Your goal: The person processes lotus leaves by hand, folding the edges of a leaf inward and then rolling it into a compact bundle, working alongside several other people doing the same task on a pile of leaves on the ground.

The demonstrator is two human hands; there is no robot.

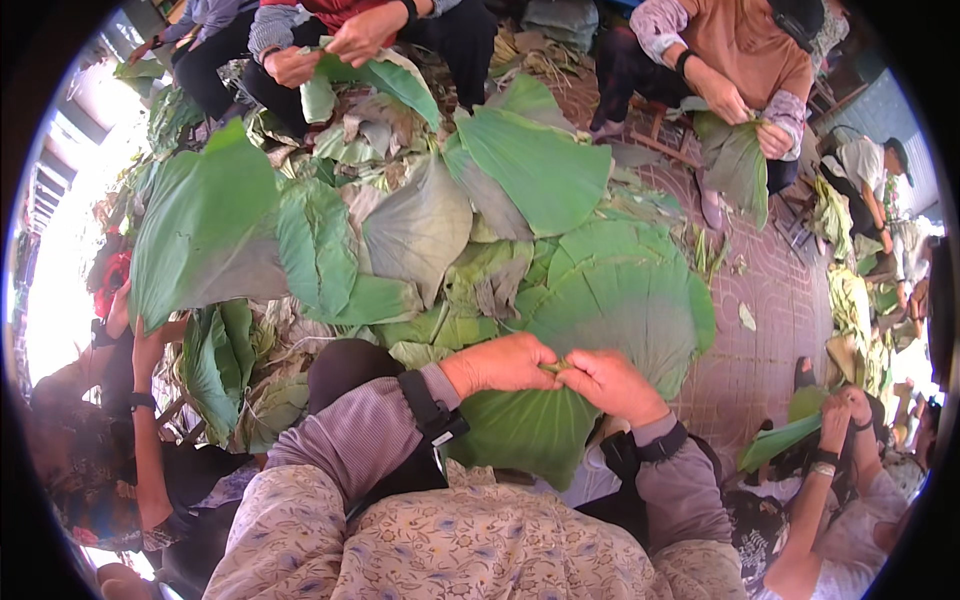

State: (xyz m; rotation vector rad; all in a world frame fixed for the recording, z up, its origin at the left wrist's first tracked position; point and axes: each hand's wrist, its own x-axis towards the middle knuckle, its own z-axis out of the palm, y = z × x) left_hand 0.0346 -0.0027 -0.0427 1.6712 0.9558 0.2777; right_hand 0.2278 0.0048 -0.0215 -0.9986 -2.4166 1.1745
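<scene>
Closed thumb to finger and nearly touching, the left hand (505, 362) and the right hand (615, 385) grip the gathered end of a green leaf (530, 430), whose blade hangs at the left hand's 5 o'clock and the right hand's 8 o'clock. The left forearm reaches in toward 2 o'clock and the right toward 11, both bent inward with knuckles up. Beyond the fingertips, a broad leaf (620, 300) spreads at 1 o'clock, a heap of leaves (410, 225) at 11, and reddish paving (770, 330) at 2.
</scene>
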